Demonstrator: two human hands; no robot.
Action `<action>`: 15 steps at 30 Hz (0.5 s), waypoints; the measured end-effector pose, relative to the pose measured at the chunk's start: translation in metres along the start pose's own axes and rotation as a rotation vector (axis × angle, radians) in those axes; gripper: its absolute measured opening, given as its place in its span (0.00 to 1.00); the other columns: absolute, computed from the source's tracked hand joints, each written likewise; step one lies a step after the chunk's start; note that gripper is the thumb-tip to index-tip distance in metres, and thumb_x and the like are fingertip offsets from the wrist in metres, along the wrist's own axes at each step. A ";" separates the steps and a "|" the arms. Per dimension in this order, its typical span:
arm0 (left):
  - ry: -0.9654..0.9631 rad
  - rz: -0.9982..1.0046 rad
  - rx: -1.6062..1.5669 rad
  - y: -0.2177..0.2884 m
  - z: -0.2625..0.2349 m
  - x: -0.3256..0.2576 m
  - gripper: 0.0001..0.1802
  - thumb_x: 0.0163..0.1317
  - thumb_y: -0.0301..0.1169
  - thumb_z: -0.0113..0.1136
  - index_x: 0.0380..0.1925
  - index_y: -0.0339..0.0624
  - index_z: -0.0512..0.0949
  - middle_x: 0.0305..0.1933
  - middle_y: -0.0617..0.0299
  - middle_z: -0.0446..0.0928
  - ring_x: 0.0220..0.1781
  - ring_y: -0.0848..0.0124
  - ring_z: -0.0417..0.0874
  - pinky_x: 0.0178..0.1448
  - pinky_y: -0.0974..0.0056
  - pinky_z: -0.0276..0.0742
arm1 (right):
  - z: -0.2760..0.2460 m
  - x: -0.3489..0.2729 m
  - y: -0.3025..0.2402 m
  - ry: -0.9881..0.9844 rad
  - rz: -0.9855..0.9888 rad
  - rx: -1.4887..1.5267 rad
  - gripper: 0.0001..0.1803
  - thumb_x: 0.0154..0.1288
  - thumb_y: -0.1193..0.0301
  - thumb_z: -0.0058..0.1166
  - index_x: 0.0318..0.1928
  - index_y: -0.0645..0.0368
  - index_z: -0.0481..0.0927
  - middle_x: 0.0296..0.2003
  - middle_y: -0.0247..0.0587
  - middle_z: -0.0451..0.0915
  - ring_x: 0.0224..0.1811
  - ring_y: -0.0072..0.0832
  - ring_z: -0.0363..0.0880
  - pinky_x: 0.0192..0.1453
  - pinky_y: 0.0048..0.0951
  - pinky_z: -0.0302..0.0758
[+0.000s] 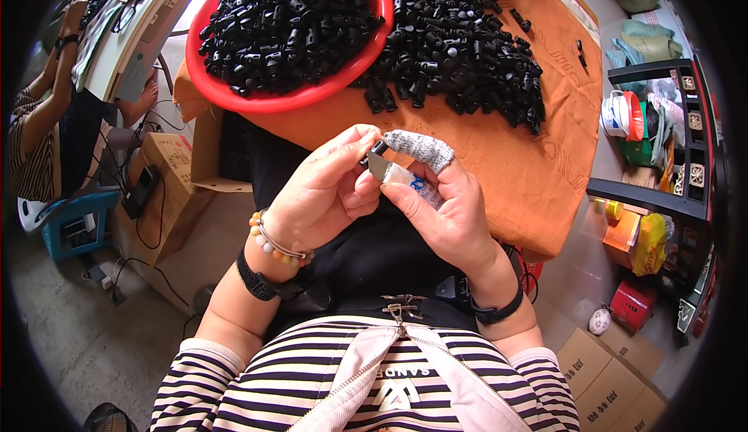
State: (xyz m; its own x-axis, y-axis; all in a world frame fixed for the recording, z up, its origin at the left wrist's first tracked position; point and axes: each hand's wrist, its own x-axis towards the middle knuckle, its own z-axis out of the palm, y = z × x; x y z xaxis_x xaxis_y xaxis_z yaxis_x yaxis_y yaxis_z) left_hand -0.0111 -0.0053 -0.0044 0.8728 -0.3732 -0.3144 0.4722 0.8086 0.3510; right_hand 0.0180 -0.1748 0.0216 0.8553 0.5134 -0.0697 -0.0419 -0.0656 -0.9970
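Note:
My left hand [331, 173] pinches a small black plastic part [375, 151] between thumb and fingers, above my lap at the table's near edge. In my right hand [456, 218] is a short blade tool [380, 166], its flat metal end against or very near the part. White wrapping with blue marks covers the tool's handle. A grey knitted sleeve [421, 148] covers my right index finger, which reaches over to the part. Beyond my hands, a red basin [204, 89] holds a heap of similar black parts. Beside it, a loose pile of black parts [467, 58] lies on the orange cloth [538, 190].
Cardboard boxes stand on the floor at left [167, 190] and lower right [604, 377]. On the right is a dark shelf rack [647, 190] with bags and tubs. At far left, another person's arm [51, 97] shows near a blue stool [78, 225]. Cables trail across the floor.

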 end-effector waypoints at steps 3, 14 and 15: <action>0.035 -0.009 0.015 0.001 0.003 -0.001 0.11 0.68 0.36 0.46 0.46 0.43 0.66 0.22 0.70 0.65 0.19 0.84 0.60 0.21 0.78 0.57 | -0.003 0.001 0.009 0.015 -0.049 -0.009 0.18 0.63 0.75 0.54 0.53 0.64 0.71 0.34 0.34 0.79 0.31 0.12 0.72 0.34 0.14 0.70; 0.069 -0.062 0.150 -0.006 0.016 0.003 0.07 0.69 0.36 0.45 0.40 0.47 0.68 0.21 0.70 0.66 0.18 0.83 0.58 0.21 0.77 0.51 | 0.003 0.010 0.015 0.102 -0.034 0.262 0.23 0.62 0.72 0.57 0.56 0.65 0.68 0.39 0.33 0.76 0.37 0.11 0.70 0.41 0.14 0.70; 0.059 -0.053 0.162 -0.005 0.014 0.003 0.07 0.70 0.36 0.45 0.40 0.47 0.68 0.21 0.70 0.66 0.18 0.83 0.58 0.21 0.77 0.51 | 0.002 0.011 0.016 0.111 -0.038 0.254 0.23 0.62 0.72 0.57 0.56 0.65 0.68 0.39 0.33 0.76 0.37 0.11 0.70 0.41 0.14 0.70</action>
State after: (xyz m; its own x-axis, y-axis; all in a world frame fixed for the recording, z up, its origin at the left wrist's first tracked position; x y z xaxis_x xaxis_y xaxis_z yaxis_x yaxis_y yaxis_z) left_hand -0.0095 -0.0166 0.0054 0.8397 -0.3824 -0.3857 0.5353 0.7030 0.4683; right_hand 0.0258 -0.1685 0.0048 0.9096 0.4133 -0.0422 -0.1253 0.1760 -0.9764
